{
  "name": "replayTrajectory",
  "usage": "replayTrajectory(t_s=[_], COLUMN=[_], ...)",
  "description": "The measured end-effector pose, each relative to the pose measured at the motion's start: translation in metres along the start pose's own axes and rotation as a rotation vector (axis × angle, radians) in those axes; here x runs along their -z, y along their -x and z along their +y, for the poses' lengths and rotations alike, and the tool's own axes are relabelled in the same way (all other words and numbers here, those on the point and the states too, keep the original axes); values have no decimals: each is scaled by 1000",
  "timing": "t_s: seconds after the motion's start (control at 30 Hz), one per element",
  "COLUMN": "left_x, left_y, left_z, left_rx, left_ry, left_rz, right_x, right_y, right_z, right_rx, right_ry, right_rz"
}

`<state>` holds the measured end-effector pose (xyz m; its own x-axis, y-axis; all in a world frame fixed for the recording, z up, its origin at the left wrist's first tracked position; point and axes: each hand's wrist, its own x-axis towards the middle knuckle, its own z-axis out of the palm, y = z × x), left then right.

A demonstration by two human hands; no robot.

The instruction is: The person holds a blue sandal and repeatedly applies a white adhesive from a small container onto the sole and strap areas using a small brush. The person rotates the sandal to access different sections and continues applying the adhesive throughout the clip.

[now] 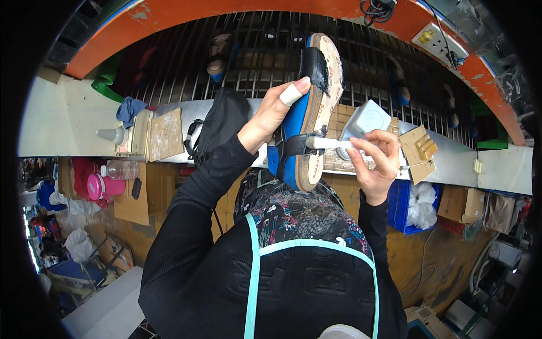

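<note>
My left hand (276,110), with white tape around its thumb, grips a sandal (323,121) by its side and holds it up over the bench. The sandal has a cork-edged sole with a pale printed face, black straps and a blue shoe last (294,121) along its left side. The fingers of my right hand (375,161) pinch a slim white brush-like tool (333,143). Its pale tip meets the sandal beside the lower black strap (296,145); whether it touches the strap or the sole, I cannot tell. A white square-topped container (368,120) stands behind my right hand.
A black bag-like item (223,121) lies left of my left hand. Metal bars (186,68) run across behind the bench, with more sandals (216,65) on them under an orange frame (237,11). Stained cardboard (165,135) lies left, and a blue crate (407,214) sits below right.
</note>
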<state>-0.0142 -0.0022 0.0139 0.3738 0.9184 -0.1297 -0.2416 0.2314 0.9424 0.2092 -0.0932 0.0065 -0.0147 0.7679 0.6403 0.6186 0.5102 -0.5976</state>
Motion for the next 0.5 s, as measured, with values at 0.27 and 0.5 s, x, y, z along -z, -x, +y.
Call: replayTrajectory(t_s=[0.27, 0.5], left_x=[4, 7], left_y=[-3, 5], left_z=[-2, -14], left_rx=[99, 74], left_ry=[72, 168], left_rz=[-114, -41], right_x=[-1, -7], right_y=[-10, 14], right_z=[4, -10], right_rx=[-88, -396], right_ry=[-297, -300], right_rz=[-70, -49])
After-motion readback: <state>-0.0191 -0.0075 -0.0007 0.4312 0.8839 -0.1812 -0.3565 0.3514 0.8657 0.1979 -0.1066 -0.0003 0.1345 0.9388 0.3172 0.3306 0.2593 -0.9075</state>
